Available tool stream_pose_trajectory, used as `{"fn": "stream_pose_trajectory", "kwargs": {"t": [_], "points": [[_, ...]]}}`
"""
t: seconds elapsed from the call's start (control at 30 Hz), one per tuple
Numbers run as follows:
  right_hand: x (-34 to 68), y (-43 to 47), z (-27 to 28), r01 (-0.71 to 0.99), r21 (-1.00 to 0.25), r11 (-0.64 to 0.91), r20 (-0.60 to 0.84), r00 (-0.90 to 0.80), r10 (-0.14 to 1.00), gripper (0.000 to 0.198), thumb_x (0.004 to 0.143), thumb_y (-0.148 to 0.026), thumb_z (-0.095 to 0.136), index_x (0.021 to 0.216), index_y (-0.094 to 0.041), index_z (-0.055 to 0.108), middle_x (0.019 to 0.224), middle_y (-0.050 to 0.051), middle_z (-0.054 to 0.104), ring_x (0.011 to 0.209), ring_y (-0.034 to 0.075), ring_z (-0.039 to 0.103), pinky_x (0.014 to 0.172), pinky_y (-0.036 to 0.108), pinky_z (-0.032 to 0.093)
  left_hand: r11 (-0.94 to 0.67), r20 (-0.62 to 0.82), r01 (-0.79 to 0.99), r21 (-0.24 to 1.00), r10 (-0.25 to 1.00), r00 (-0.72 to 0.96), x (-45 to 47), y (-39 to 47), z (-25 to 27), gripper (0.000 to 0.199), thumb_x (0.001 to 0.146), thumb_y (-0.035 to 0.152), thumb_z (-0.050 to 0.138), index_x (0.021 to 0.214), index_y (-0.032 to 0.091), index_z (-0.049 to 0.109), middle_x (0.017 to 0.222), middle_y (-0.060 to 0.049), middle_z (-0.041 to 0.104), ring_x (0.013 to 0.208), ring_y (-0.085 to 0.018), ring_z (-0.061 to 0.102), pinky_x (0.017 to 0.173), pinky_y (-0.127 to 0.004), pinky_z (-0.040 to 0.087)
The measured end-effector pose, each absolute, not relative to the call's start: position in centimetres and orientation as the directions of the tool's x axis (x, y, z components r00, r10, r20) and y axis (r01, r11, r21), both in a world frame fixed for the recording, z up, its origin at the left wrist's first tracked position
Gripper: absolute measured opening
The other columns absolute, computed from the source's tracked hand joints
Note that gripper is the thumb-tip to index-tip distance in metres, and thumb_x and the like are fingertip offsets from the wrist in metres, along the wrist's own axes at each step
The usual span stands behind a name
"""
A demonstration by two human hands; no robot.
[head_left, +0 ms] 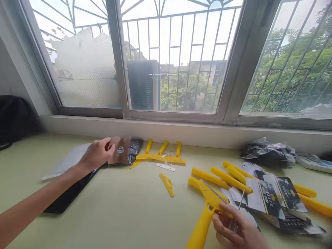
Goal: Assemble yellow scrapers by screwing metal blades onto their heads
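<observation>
My left hand (100,150) is closed on the edge of a thin brown square piece (118,150), blurred, raised beside a black plastic bag (135,148). At the lower right my right hand (237,228) is closed on a screwdriver (241,200) with its thin shaft pointing up. The same hand's fingertips grip the head of a yellow scraper (211,199), with a blade strip along its upper edge. The scraper's handle slants down out of view. Between the hands lie a loose yellow scraper cover (166,185) and a white strip (165,167).
Several yellow scraper parts (160,157) lie by the window wall, with small screws nearby. Yellow handles (210,177) and black-and-white packages (269,195) are piled at right, a black bag (268,152) behind. A dark flat device (70,193) lies under my left forearm.
</observation>
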State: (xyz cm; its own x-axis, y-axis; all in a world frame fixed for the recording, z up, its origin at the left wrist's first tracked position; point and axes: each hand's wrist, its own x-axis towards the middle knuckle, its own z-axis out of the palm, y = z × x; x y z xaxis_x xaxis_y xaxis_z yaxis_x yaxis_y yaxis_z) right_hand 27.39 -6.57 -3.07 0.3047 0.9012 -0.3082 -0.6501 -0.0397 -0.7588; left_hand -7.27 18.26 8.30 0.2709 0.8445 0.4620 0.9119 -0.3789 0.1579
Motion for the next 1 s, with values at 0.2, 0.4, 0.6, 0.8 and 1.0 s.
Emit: {"fn": "stream_pose_trajectory", "kwargs": {"t": [0.2,0.4,0.6,0.8,1.0], "points": [[27.8,-7.5,-0.5,-0.688,-0.703,0.181,-0.209,0.443,0.872,0.033,0.079,-0.042,0.079,0.073,-0.018,0.057,0.056,-0.007,0.044,0.046,0.003,0.016,0.040,0.016,0.025,-0.265,-0.281,0.590,0.762,0.686,0.671,0.6,5.8,4.0,0.020,0.090,0.034,0.043,0.104,0.021,0.050,0.056,0.007,0.054,0.035,-0.013,0.051,0.032,-0.020,0.034],[26.0,-8.0,-1.6,-0.416,-0.887,0.201,-0.080,0.566,0.820,0.049,0.083,-0.054,0.074,0.061,-0.014,0.058,0.054,-0.004,0.046,0.047,0.003,0.019,0.044,0.020,0.020,0.022,-0.327,0.403,0.915,0.627,0.707,3.7,3.7,1.3,0.035,0.086,0.025,0.045,0.120,0.019,0.039,0.055,0.006,0.060,0.034,-0.013,0.051,0.030,-0.017,0.034],[24.7,-8.6,-1.7,-0.053,-0.998,0.026,-0.014,0.640,0.769,0.056,0.076,-0.063,0.075,0.054,-0.018,0.050,0.056,-0.003,0.038,0.054,0.009,0.030,0.052,0.026,0.025,0.194,-0.292,0.226,0.955,0.758,0.584,2.9,3.9,0.8,0.037,0.092,0.028,0.046,0.126,0.018,0.034,0.064,0.000,0.068,0.045,-0.015,0.059,0.039,-0.022,0.049],[25.7,-9.1,-1.1,0.105,-0.972,-0.208,-0.104,0.603,0.791,0.057,0.071,-0.074,0.067,0.075,-0.018,0.072,0.058,-0.004,0.030,0.056,0.012,0.028,0.054,0.028,0.022,0.083,-0.141,0.123,0.989,0.791,0.595,2.2,4.1,2.2,0.048,0.096,0.042,0.053,0.133,0.019,0.031,0.067,0.001,0.067,0.049,-0.016,0.062,0.043,-0.025,0.053],[23.2,-8.0,-3.7,0.307,-0.938,-0.159,-0.054,0.325,0.944,0.064,0.086,-0.078,0.044,0.063,-0.019,0.056,0.062,0.001,0.052,0.059,0.015,0.042,0.056,0.027,0.031,0.151,-0.156,0.064,0.986,0.740,0.654,4.6,2.5,2.5,0.048,0.096,0.043,0.054,0.131,0.020,0.031,0.071,0.000,0.069,0.055,-0.019,0.067,0.048,-0.030,0.058]]}}
